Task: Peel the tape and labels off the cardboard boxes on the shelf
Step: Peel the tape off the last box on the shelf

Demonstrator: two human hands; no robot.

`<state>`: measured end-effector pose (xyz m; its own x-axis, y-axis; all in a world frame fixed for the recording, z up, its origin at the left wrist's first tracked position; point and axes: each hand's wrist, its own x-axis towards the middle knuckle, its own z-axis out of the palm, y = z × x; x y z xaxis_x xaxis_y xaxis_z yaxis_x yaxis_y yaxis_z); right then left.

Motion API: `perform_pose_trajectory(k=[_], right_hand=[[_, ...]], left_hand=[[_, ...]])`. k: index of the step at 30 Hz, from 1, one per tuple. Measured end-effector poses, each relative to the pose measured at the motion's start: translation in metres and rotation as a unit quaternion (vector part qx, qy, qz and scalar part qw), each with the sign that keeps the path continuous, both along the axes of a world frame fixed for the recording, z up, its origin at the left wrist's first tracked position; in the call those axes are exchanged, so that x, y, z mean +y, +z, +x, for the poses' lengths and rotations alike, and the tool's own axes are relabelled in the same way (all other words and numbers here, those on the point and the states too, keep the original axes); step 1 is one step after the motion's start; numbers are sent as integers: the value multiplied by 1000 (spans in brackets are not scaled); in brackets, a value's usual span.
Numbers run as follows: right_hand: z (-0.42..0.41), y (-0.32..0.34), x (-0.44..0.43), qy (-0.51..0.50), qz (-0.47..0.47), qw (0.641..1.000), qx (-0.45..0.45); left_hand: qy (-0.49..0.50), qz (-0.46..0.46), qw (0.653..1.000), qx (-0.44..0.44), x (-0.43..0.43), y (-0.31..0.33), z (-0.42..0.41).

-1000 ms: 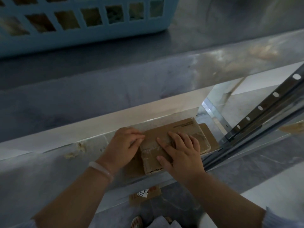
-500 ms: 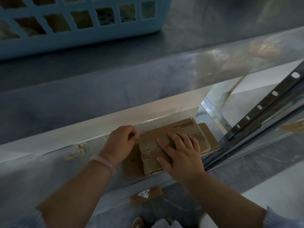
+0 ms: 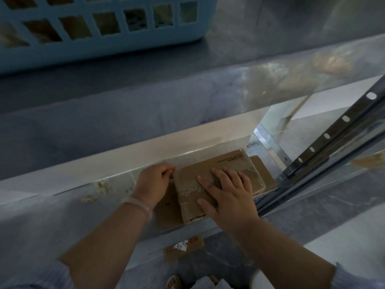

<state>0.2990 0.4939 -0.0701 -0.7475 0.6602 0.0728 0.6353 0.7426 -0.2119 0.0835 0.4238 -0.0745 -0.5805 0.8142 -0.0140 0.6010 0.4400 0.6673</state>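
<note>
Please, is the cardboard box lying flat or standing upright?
Lying flat: the cardboard box shows its broad face upward, right hand spread on it.

**Surfaces: matt card on shiny metal**

Top cardboard box (image 3: 227, 163) is showing matt brown paper fibre. The clear tape (image 3: 190, 193) across it is glinting, glossy and wrinkled. The shelf (image 3: 52, 222) is reading as smooth reflective sheet metal, with rough crusty residue (image 3: 101, 187) left of the box. Far basket (image 3: 104, 49) is looking like matt blue plastic. Right upright (image 3: 333, 134) is showing dull perforated metal.

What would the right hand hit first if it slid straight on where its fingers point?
Resting flat on the cardboard box, the right hand would slide along its top, then probably meet the pale panel behind it; depth there is unclear.
</note>
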Motion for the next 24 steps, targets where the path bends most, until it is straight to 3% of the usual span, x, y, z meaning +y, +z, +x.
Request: perform_pose_trajectory(k=[4, 8, 11, 17, 24], right_hand=[[1, -1, -1, 4, 2, 1000, 8], [4, -3, -2, 15, 8, 999, 29], [5, -3, -2, 21, 14, 999, 42], [5, -4, -2, 21, 9, 999, 33], [6, -4, -2, 22, 14, 999, 36]], left_hand=[[-42, -29, 998, -45, -11, 1, -12], [8, -23, 998, -54, -10, -1, -12], [91, -15, 981, -168, -2, -10, -7], [214, 22, 914, -343, 9, -19, 3], [218, 7, 940, -263, 14, -22, 1]])
